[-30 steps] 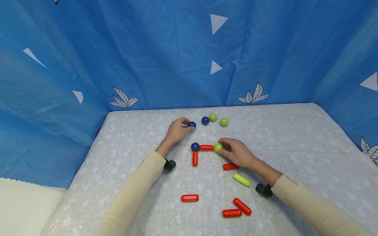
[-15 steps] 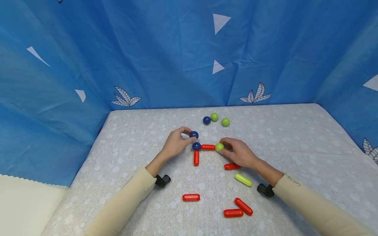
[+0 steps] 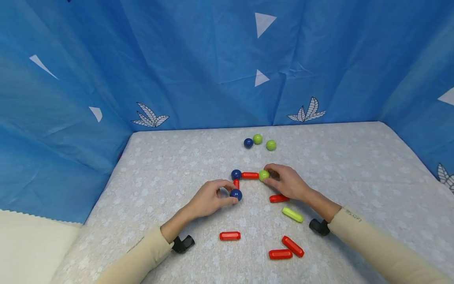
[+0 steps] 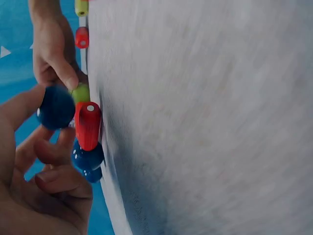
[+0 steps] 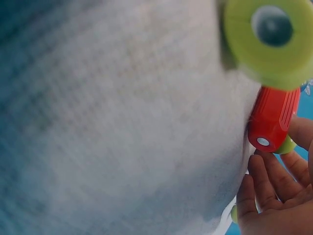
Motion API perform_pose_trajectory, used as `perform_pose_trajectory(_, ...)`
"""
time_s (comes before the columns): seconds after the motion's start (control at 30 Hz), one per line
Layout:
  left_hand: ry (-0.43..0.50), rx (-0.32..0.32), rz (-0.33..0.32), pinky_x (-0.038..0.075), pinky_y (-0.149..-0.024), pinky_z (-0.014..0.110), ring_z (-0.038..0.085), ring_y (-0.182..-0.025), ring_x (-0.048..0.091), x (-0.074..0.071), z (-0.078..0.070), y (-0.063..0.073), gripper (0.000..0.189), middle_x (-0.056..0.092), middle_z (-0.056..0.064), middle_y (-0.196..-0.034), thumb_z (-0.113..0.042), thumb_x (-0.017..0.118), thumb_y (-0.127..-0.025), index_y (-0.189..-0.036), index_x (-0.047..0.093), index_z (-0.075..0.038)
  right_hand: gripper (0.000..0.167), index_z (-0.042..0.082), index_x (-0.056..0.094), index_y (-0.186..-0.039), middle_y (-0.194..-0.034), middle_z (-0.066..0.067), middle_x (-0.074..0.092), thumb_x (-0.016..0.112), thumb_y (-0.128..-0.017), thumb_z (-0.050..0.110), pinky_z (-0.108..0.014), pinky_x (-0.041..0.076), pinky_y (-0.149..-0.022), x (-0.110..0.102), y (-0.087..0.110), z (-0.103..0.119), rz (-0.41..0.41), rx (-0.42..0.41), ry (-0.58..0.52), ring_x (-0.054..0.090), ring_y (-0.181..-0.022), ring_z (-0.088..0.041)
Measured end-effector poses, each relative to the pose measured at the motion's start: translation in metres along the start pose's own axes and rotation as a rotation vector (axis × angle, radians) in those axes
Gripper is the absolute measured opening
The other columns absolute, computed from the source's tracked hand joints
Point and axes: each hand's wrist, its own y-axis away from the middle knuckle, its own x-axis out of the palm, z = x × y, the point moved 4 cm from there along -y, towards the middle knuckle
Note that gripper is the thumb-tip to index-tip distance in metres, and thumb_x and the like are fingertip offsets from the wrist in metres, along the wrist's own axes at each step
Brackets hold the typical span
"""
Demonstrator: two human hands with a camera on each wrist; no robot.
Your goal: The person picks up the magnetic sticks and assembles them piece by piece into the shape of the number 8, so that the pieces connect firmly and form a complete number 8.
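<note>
My left hand [image 3: 209, 198] pinches a dark blue ball [image 3: 235, 194] between thumb and fingers, over the near end of a red rod [image 3: 236, 184]. In the left wrist view that held ball [image 4: 55, 107] appears raised off the table, apart from the rod's pale end. The rod leads away to a second blue ball [image 3: 236, 174] at the corner. From there another red rod [image 3: 250, 175] runs right to a green ball [image 3: 263, 175], which my right hand [image 3: 285, 182] holds by thumb and fingertips. In the right wrist view, a loose red rod [image 5: 275, 117] hides most of that green ball.
A blue ball [image 3: 248, 143] and two green balls [image 3: 257, 139] lie at the back. Near my right wrist are a red rod [image 3: 279, 198] and a yellow-green rod [image 3: 292, 215]. Further red rods [image 3: 229, 236] lie toward the front. A blue patterned cloth [image 3: 213, 71] hangs behind the table.
My left hand has brought the blue ball from the back of the table toward me, past the corner ball, to the red rod's near end. The right hand has stayed at the green ball.
</note>
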Motion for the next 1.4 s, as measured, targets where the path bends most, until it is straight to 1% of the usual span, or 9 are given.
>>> perform_pose_trajectory(0.13, -0.009, 0.022, 0.076, 0.045, -0.061, 0.029, 0.009, -0.063, 0.051, 0.005, 0.001, 0.004, 0.027, 0.065, -0.012, -0.096, -0.032, 0.080, -0.084, -0.108, 0.072, -0.021, 0.030, 0.005, 0.063, -0.121, -0.104, -0.005, 0.066, 0.069, -0.094, 0.016, -0.044, 0.049, -0.084, 0.000, 0.000, 0.001, -0.004, -0.010, -0.004, 0.058, -0.092, -0.022)
perform_pose_trajectory(0.3, -0.043, 0.006, 0.143, 0.046, -0.065, 0.028, 0.009, -0.069, 0.053, 0.008, 0.003, 0.004, 0.031, 0.063, -0.012, -0.096, -0.030, 0.079, -0.086, -0.113, 0.070, -0.019, 0.030, 0.004, 0.063, -0.122, -0.104, -0.005, 0.066, 0.068, -0.094, 0.016, -0.044, 0.049, -0.084, 0.000, 0.001, 0.001, -0.001, -0.007, -0.009, 0.058, -0.092, -0.022)
perform_pose_trajectory(0.5, -0.037, -0.001, 0.154, 0.044, -0.062, 0.028, 0.011, -0.067, 0.051, 0.008, 0.003, 0.003, 0.039, 0.063, -0.008, -0.098, -0.030, 0.078, -0.087, -0.122, 0.067, -0.016, 0.031, 0.004, 0.063, -0.122, -0.105, -0.006, 0.066, 0.068, -0.094, 0.016, -0.044, 0.049, -0.084, -0.001, 0.001, 0.001, -0.009, -0.004, -0.005, 0.059, -0.093, -0.023)
perform_pose_trajectory(0.8, -0.033, 0.010, 0.195, 0.045, -0.071, 0.030, 0.012, -0.081, 0.053, 0.009, 0.002, -0.001, 0.049, 0.060, -0.008, -0.100, -0.041, 0.068, -0.093, -0.134, 0.062, -0.016, 0.030, 0.003, 0.063, -0.122, -0.104, -0.005, 0.066, 0.068, -0.094, 0.015, -0.042, 0.049, -0.082, 0.000, 0.001, 0.001, -0.021, -0.029, -0.006, 0.059, -0.091, -0.021)
perform_pose_trajectory(1.0, -0.021, -0.022, 0.224, 0.046, -0.068, 0.030, 0.009, -0.073, 0.057, 0.010, 0.004, -0.008, 0.045, 0.061, -0.007, -0.095, -0.041, 0.058, -0.100, -0.135, 0.061, -0.014, 0.031, 0.003, 0.063, -0.122, -0.104, -0.006, 0.066, 0.068, -0.095, 0.015, -0.043, 0.049, -0.083, 0.001, 0.001, 0.001, -0.020, -0.017, -0.006, 0.059, -0.092, -0.022)
perform_pose_trajectory(1.07, -0.006, -0.034, 0.236, 0.046, -0.067, 0.029, 0.009, -0.070, 0.057, 0.011, 0.004, -0.009, 0.043, 0.061, -0.005, -0.094, -0.040, 0.058, -0.100, -0.134, 0.061, -0.013, 0.031, 0.003, 0.063, -0.123, -0.105, -0.006, 0.066, 0.068, -0.095, 0.016, -0.044, 0.049, -0.084, 0.001, 0.002, 0.001, -0.018, -0.014, -0.007, 0.060, -0.093, -0.023)
perform_pose_trajectory(1.17, 0.002, -0.026, 0.239, 0.045, -0.065, 0.029, 0.011, -0.071, 0.055, 0.010, 0.004, -0.010, 0.038, 0.060, -0.005, -0.093, -0.037, 0.061, -0.099, -0.129, 0.063, -0.013, 0.032, 0.003, 0.062, -0.123, -0.105, -0.006, 0.066, 0.068, -0.095, 0.016, -0.044, 0.049, -0.084, 0.001, 0.002, 0.001, -0.014, -0.008, -0.008, 0.059, -0.093, -0.023)
perform_pose_trajectory(1.3, -0.040, -0.010, 0.214, 0.045, -0.068, 0.029, 0.011, -0.076, 0.053, 0.010, 0.004, -0.011, 0.033, 0.060, -0.007, -0.094, -0.035, 0.065, -0.097, -0.123, 0.065, -0.016, 0.032, 0.003, 0.062, -0.124, -0.106, -0.007, 0.066, 0.068, -0.095, 0.016, -0.044, 0.049, -0.084, 0.001, 0.002, 0.001, -0.011, -0.007, -0.008, 0.059, -0.093, -0.023)
perform_pose_trajectory(1.4, -0.100, -0.009, 0.217, 0.045, -0.072, 0.030, 0.011, -0.082, 0.053, 0.010, 0.003, -0.012, 0.038, 0.058, -0.009, -0.098, -0.039, 0.065, -0.096, -0.128, 0.065, -0.018, 0.032, 0.003, 0.062, -0.123, -0.106, -0.006, 0.066, 0.068, -0.095, 0.016, -0.044, 0.049, -0.085, 0.000, 0.002, 0.001, -0.012, -0.012, -0.006, 0.060, -0.094, -0.023)
